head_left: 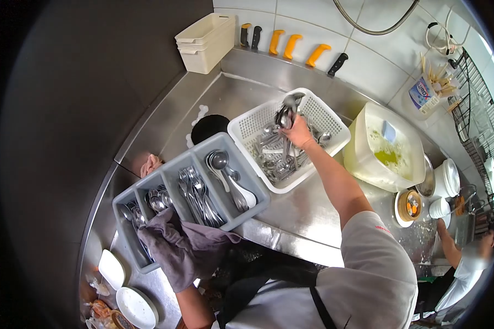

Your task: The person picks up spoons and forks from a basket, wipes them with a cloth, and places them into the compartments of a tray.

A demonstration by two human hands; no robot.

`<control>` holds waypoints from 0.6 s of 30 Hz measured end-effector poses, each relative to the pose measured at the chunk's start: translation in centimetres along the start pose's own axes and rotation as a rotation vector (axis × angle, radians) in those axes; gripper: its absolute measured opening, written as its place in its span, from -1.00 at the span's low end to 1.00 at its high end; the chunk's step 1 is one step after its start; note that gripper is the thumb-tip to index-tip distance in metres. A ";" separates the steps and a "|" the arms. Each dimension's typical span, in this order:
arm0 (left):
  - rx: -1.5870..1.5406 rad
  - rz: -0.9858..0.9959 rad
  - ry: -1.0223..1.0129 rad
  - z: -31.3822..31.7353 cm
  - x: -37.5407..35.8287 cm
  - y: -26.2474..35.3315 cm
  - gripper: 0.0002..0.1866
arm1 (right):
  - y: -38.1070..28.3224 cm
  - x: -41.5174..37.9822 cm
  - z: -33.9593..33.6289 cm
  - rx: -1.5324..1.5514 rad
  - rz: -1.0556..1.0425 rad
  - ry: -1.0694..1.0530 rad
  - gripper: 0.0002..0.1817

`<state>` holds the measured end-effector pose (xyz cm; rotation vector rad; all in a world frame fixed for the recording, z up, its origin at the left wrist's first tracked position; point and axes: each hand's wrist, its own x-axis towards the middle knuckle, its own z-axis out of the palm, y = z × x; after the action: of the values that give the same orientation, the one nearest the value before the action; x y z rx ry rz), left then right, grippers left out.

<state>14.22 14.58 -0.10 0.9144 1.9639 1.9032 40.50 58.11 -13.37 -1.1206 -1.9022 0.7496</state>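
My right hand (298, 132) is closed around a bunch of spoons (286, 114) above the white perforated basket (237, 130). More wet cutlery (282, 167) lies loose inside that basket. A purple-grey cloth (189, 247) covers my left hand, and only the forearm (195, 307) shows beneath it; the fingers are hidden. The cloth hangs over the near edge of the grey cutlery tray (255, 205). Forks (195, 192) fill one of its compartments. Ladles and large spoons (225, 170) lie in the right compartment, with smaller spoons (158, 198) further left.
A clear tub of soapy water (357, 148) stands right of the basket. Behind are stacked cream bins (206, 49) and wall-mounted knives (293, 46). A black round item (209, 127) sits behind the tray. White dishes (137, 307) lie lower left. Another person (466, 268) works at far right.
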 end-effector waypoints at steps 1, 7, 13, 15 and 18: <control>0.163 0.076 -0.016 0.1 0.0 0.1 -0.66 | -0.6 -0.6 0.0 0.084 0.108 -0.100 -0.32; -0.208 -0.074 0.016 -0.2 0.0 -0.6 -0.64 | -1.1 -0.1 0.8 -0.090 0.079 -0.056 -0.31; -0.245 -0.107 0.031 -0.2 0.1 -0.6 -0.61 | -3.5 3.5 -3.0 0.625 0.243 0.104 -0.67; -0.263 -0.113 0.030 -0.2 0.1 -0.7 -0.60 | -3.5 3.0 -3.6 0.707 0.296 0.130 -0.71; -0.290 -0.124 0.027 -0.3 0.1 -0.9 -0.59 | -2.3 1.6 -2.6 0.621 0.323 0.134 -0.68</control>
<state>13.71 14.48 -0.89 0.6738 1.6559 2.0649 41.24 58.84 -9.72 -1.0427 -1.2473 1.2979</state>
